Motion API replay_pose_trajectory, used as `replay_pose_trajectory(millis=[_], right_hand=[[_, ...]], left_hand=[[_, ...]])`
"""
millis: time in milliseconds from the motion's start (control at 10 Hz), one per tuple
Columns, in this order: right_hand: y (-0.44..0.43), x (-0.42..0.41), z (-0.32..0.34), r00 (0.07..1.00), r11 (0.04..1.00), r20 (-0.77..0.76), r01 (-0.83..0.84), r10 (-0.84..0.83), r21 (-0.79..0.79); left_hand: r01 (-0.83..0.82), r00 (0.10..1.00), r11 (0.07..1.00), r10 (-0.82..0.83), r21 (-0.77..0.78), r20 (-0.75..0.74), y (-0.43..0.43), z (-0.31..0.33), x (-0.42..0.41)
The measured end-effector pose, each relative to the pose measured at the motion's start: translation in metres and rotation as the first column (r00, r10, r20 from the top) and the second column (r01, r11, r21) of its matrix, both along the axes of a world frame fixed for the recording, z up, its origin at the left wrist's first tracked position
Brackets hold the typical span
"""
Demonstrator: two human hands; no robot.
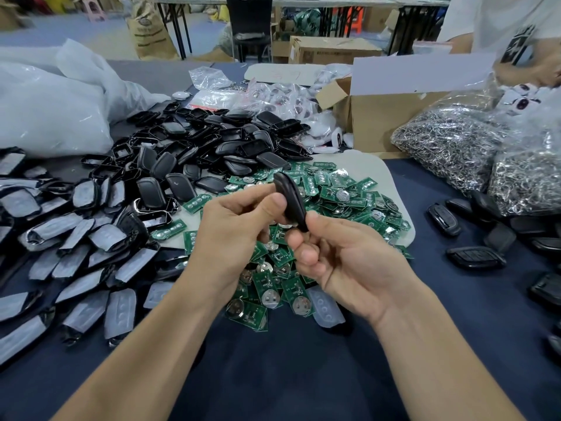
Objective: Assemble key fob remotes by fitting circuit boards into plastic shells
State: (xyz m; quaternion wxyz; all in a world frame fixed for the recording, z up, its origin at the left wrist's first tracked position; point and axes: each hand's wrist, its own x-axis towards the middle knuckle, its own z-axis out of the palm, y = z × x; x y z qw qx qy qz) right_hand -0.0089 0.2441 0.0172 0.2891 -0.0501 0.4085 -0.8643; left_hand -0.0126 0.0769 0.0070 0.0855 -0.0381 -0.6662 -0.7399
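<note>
In the upper left of the frame lie bulging white plastic bags [51,117]. Below them, along the left edge, black shell halves faced with grey film [76,238] are strewn over the dark blue tabletop [288,375]. Further right, in the upper middle, sits a heap of bare black plastic shells [212,141].

At the centre, the left hand [233,226] pinches the upper part of a black key fob shell [290,202] between thumb and curled fingers. The shell is held edge-on and tilted, in the air above a pile of green circuit boards [334,192], many of them carrying round coin cells. The right hand [343,256] pinches the shell's lower end between thumb and forefinger, its other fingers curled under. Whether a board sits inside the shell cannot be told.

Right of centre, at the top, an open cardboard box [379,117] stands beside clear bags of metal key rings [449,147]. Below those, black fobs [475,256] lie scattered near the right edge. In the upper right corner another person's arm [461,44] shows.
</note>
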Motion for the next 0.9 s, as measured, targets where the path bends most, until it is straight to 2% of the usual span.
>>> replay_pose_trajectory(millis=[100, 200, 300, 400, 500, 600, 700, 800, 900], right_hand=[[0.003, -0.001, 0.0, 1.0, 1.0, 0.0, 0.019, -0.019, 0.02], [0.001, -0.003, -0.002, 0.997, 0.99, -0.047, 0.073, -0.068, 0.121], [-0.003, -0.006, -0.009, 0.908, 0.848, -0.347, 0.366, -0.236, 0.383], [-0.006, -0.005, -0.015, 0.737, 0.623, -0.645, 0.605, -0.204, 0.495], [-0.006, -0.004, -0.019, 0.722, 0.615, -0.668, 0.612, -0.179, 0.497], [0.002, -0.009, -0.019, 0.788, 0.606, -0.607, 0.533, -0.102, 0.59], [0.021, -0.01, -0.015, 0.852, 0.598, -0.485, 0.497, -0.197, 0.629], [0.049, -0.008, -0.006, 0.7, 0.596, -0.206, 0.698, -0.683, 0.396], [0.06, 0.016, -0.002, 0.646, 0.602, -0.004, 0.714, -0.763, 0.359]], left_hand=[[0.101, 0.994, 0.994, -0.1, -0.033, 0.04, -0.004, -0.002, -0.002], [0.04, 0.999, 0.999, -0.04, -0.008, 0.029, -0.003, -0.004, -0.004], [-0.062, 0.998, 0.998, 0.062, -0.022, 0.009, 0.002, -0.007, -0.005], [-0.101, 0.995, 0.988, 0.102, -0.119, -0.001, 0.004, -0.007, -0.005], [-0.095, 0.995, 0.966, 0.09, -0.239, -0.03, 0.003, -0.007, -0.003], [-0.151, 0.989, 0.915, 0.142, -0.375, -0.05, 0.003, -0.008, -0.001], [-0.205, 0.979, 0.84, 0.179, -0.503, -0.101, 0.007, -0.01, 0.004], [-0.206, 0.978, 0.829, 0.177, -0.52, -0.107, 0.012, -0.008, 0.006], [-0.179, 0.984, 0.803, 0.158, -0.569, -0.087, 0.012, 0.006, 0.014]])
